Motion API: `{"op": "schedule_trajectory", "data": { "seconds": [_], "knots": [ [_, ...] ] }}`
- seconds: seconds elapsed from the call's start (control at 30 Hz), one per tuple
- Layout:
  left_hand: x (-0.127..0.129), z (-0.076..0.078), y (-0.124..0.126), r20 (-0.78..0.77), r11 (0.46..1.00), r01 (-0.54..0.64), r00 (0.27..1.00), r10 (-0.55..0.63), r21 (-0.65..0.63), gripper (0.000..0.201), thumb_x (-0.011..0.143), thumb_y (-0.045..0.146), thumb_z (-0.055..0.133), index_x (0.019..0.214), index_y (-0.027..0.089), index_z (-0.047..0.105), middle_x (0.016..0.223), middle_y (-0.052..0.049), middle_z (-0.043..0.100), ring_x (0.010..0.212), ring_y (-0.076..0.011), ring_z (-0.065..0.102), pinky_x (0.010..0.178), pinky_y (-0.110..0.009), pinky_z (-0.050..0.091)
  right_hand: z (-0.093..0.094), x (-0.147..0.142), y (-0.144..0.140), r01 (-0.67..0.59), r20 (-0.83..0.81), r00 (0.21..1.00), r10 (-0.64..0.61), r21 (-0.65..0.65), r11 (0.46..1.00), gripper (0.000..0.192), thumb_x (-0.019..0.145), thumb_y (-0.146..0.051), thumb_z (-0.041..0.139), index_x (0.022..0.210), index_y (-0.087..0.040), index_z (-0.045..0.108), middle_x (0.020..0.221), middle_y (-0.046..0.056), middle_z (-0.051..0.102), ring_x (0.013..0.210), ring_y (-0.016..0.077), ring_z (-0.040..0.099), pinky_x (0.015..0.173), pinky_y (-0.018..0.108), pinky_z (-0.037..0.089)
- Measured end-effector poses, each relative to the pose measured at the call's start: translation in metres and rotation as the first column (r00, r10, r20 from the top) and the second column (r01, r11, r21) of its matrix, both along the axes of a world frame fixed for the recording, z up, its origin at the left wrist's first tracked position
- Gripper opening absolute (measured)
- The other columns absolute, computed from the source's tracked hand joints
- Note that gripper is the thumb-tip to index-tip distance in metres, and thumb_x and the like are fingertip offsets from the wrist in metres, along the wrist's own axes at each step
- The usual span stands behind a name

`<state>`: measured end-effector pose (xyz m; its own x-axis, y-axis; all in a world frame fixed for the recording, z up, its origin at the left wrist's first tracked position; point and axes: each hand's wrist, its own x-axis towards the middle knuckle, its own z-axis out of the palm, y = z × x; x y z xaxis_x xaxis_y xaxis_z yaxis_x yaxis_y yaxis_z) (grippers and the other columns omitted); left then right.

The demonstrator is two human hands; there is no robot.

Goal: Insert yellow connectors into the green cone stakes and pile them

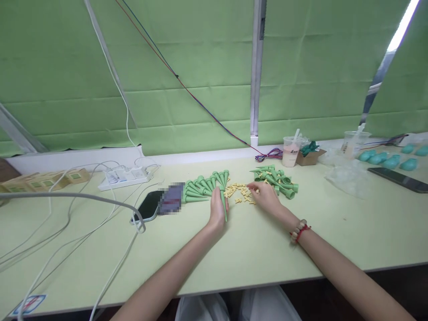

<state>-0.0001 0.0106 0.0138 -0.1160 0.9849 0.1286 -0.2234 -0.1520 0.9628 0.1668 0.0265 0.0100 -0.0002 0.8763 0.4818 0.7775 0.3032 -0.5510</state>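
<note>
My left hand [218,209] is closed around a green plastic spike [223,203], its wide end up and its narrow tip pointing down toward me. Behind that hand lies a group of similar green spikes [200,185], mostly side by side. Small yellow plastic pieces [239,191] are scattered on the table between my hands. Over their right side is my right hand [265,196], with thumb and fingertips pinched together; whatever may be between them is too small to make out. A looser heap of green spikes [284,183] lies just beyond the right hand.
Left of the spikes are a phone [149,206], a power strip [125,176] and several loose white cables. At the back right stand a drink cup [290,151], a small cardboard box [309,157] and a plastic bag [346,176]. Teal rounded objects [391,160] and a dark phone [399,178] lie far right.
</note>
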Motion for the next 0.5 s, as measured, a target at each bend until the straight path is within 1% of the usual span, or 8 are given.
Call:
{"op": "schedule_trajectory", "data": {
  "seconds": [0.07, 0.13, 0.2, 0.27, 0.4, 0.5],
  "knots": [
    [0.002, 0.001, -0.001, 0.016, 0.999, 0.011, 1.0, -0.01, -0.034, 0.039, 0.08, 0.06, 0.044, 0.083, 0.022, 0.049, 0.058, 0.002, 0.049, 0.051, -0.0104, 0.047, 0.043, -0.02, 0.028, -0.007, -0.001, 0.003, -0.054, 0.061, 0.997, 0.054, -0.012, 0.998, 0.028, 0.078, -0.01, 0.049, 0.097, -0.018, 0.068, 0.099, 0.008, 0.07, 0.092, 0.0209, 0.063, 0.079, 0.034, 0.046],
    [0.003, 0.002, -0.002, 0.038, 0.997, 0.025, 0.999, -0.023, -0.072, 0.037, 0.079, 0.058, 0.045, 0.077, 0.021, 0.046, 0.054, 0.004, 0.043, 0.046, -0.0091, 0.043, 0.042, -0.02, 0.028, -0.012, -0.003, 0.006, -0.136, 0.113, 0.984, 0.135, 0.001, 0.991, 0.029, 0.079, -0.011, 0.05, 0.103, -0.017, 0.067, 0.105, 0.009, 0.068, 0.099, 0.0217, 0.061, 0.086, 0.036, 0.044],
    [0.005, 0.002, -0.004, 0.064, 0.994, 0.029, 0.998, -0.022, -0.109, 0.036, 0.08, 0.056, 0.046, 0.073, 0.021, 0.042, 0.051, 0.006, 0.037, 0.042, -0.0073, 0.037, 0.039, -0.019, 0.027, -0.014, -0.006, 0.006, -0.235, 0.16, 0.96, 0.229, 0.018, 0.972, 0.029, 0.082, -0.013, 0.051, 0.106, -0.017, 0.065, 0.106, 0.009, 0.068, 0.101, 0.0217, 0.06, 0.088, 0.038, 0.042],
    [0.007, 0.0, -0.005, 0.085, 0.991, 0.038, 0.996, -0.027, -0.128, 0.035, 0.079, 0.054, 0.047, 0.071, 0.021, 0.04, 0.051, 0.008, 0.033, 0.04, -0.0057, 0.033, 0.038, -0.018, 0.026, -0.014, -0.008, 0.005, -0.301, 0.207, 0.934, 0.29, 0.026, 0.953, 0.026, 0.083, -0.015, 0.053, 0.105, -0.019, 0.066, 0.102, 0.008, 0.069, 0.099, 0.0218, 0.06, 0.088, 0.039, 0.04],
    [0.01, -0.004, -0.006, 0.085, 0.993, 0.07, 0.994, -0.062, -0.094, 0.035, 0.08, 0.053, 0.046, 0.07, 0.02, 0.038, 0.053, 0.008, 0.034, 0.038, -0.004, 0.03, 0.036, -0.017, 0.025, -0.014, -0.011, 0.003, -0.327, 0.27, 0.911, 0.31, 0.02, 0.945, 0.016, 0.083, -0.018, 0.056, 0.091, -0.021, 0.07, 0.089, 0.005, 0.071, 0.091, 0.0209, 0.059, 0.086, 0.04, 0.036],
    [0.01, -0.007, -0.006, 0.057, 0.994, 0.076, 0.996, -0.072, -0.084, 0.033, 0.082, 0.051, 0.043, 0.07, 0.02, 0.038, 0.051, 0.009, 0.031, 0.037, -0.0046, 0.029, 0.036, -0.017, 0.024, -0.014, -0.013, 0.002, -0.327, 0.271, 0.91, 0.313, 0.007, 0.945, 0.013, 0.082, -0.018, 0.059, 0.087, -0.022, 0.07, 0.084, 0.004, 0.071, 0.089, 0.0203, 0.059, 0.083, 0.038, 0.035]
  ]
}}
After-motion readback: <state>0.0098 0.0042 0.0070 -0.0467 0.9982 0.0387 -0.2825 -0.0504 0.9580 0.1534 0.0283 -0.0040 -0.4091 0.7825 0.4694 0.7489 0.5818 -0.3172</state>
